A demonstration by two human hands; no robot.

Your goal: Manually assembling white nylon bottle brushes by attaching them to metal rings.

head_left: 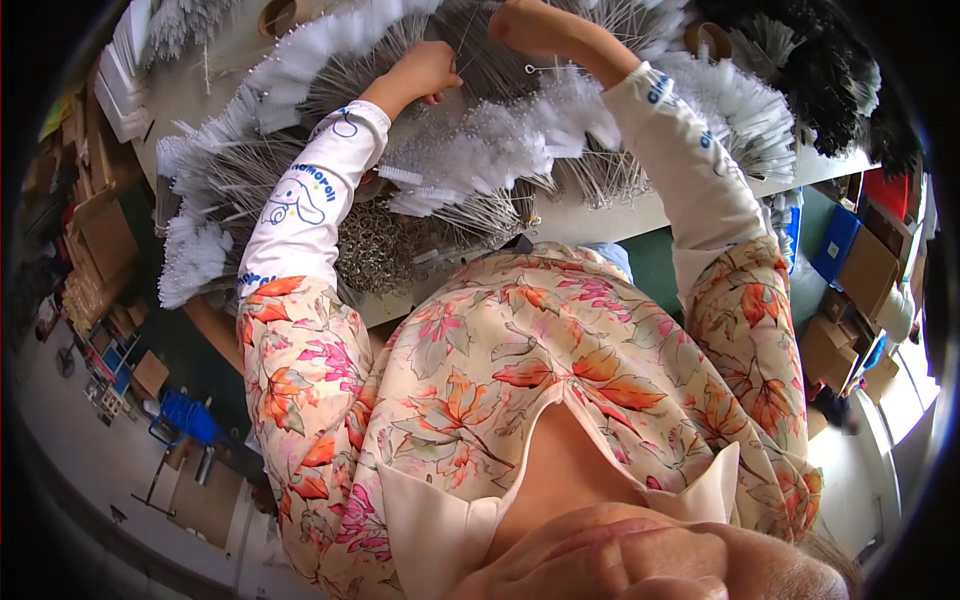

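Observation:
My left hand [425,71] is closed, its fingers curled down above a dense spread of wire-handled brushes. My right hand [522,26] is farther off at the upper edge, also closed in a pinch. What either hand grips is too fine or hidden to make out. A thin wire ending in a small loop [531,69] shows just below my right hand. White-bristled brushes [500,135] with twisted wire stems lie in thick bunches around and under both hands. Nearer my body, beside my left sleeve, lies a heap of small metal rings or loops [380,245].
The brushes cover much of the pale table [640,215], whose near edge runs along my body. Black-bristled brushes [830,95] are piled at the far right. Rolls of brown tape [708,41] stand at the back. Cardboard boxes [103,235] and a blue bin [836,245] are off to the sides.

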